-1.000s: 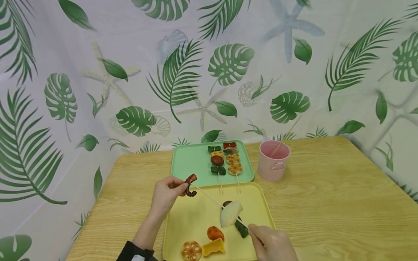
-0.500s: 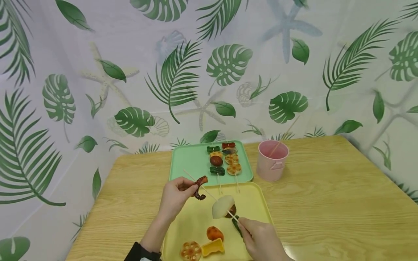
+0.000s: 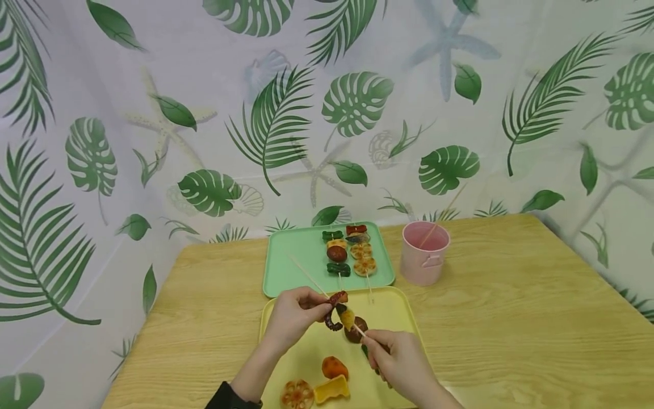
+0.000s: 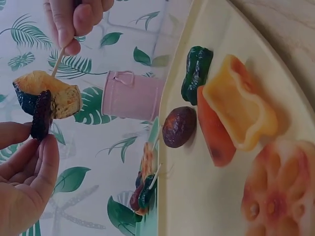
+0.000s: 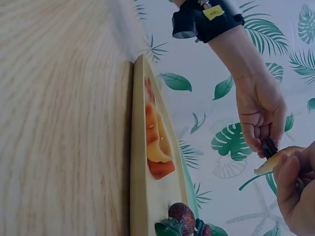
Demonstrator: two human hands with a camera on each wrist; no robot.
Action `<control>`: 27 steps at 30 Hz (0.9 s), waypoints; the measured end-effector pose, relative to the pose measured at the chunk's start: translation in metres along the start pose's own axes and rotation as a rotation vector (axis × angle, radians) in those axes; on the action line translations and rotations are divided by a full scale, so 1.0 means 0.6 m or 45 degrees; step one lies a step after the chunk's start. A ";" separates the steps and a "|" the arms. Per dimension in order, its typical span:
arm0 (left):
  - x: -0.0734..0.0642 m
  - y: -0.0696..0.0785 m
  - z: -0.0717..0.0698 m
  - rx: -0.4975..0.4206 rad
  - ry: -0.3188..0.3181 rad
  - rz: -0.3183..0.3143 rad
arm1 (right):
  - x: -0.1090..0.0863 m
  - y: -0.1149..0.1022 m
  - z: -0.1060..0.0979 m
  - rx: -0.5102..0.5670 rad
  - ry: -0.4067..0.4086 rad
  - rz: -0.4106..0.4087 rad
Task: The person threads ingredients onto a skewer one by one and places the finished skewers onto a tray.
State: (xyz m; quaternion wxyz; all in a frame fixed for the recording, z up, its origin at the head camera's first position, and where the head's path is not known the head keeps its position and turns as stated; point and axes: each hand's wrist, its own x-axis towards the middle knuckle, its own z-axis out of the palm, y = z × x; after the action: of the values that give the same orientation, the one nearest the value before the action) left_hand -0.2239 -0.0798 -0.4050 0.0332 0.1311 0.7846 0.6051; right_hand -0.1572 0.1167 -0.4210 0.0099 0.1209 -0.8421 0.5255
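My left hand (image 3: 293,318) pinches a dark red, curled octopus tentacle (image 3: 333,325) between thumb and fingers. My right hand (image 3: 401,355) grips the near end of a thin wooden skewer (image 3: 309,275), whose far end sticks out past the left hand. Threaded on it is a yellow wedge with dark green skin (image 3: 347,319), like a pumpkin slice. In the left wrist view the tentacle (image 4: 42,115) lies against the wedge (image 4: 69,101). Both hands are over the yellow tray (image 3: 301,363).
On the yellow tray lie a brown mushroom (image 3: 356,332), a green pepper (image 4: 197,73), an orange carrot piece (image 3: 334,368), a yellow wavy piece (image 3: 332,390) and a lotus root slice (image 3: 297,393). Behind, a green tray (image 3: 291,250) bears two loaded skewers (image 3: 337,254). A pink bucket (image 3: 421,272) holds a stick.
The left hand has moved right and down with the tentacle, along the skewer toward the wedge. The skewer's far end now passes beyond it. The wedge has turned from its pale face to its edge.
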 end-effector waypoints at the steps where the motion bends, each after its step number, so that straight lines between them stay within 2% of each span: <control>1: 0.000 0.001 -0.001 0.007 0.010 -0.008 | 0.000 -0.001 0.001 -0.045 0.036 -0.037; 4: 0.001 0.005 -0.003 0.002 0.034 -0.038 | 0.001 -0.001 0.005 -0.163 0.148 -0.159; 6: 0.002 0.007 -0.003 0.004 0.048 -0.050 | 0.003 -0.002 0.006 -0.204 0.186 -0.193; 13: 0.007 0.004 -0.004 -0.030 0.068 -0.110 | 0.003 -0.001 0.008 -0.196 0.175 -0.138; 20: 0.009 -0.004 -0.004 -0.068 0.060 -0.133 | 0.006 0.010 0.022 -0.612 0.405 -0.473; 27: 0.013 -0.011 -0.004 -0.054 0.044 -0.184 | 0.003 0.017 0.026 -0.715 0.415 -0.564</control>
State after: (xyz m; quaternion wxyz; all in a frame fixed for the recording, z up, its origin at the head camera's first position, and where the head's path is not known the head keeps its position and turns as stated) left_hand -0.2331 -0.0818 -0.4096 0.0660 0.0629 0.7793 0.6199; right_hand -0.1593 0.1070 -0.4366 0.2893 0.2074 -0.8940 0.2722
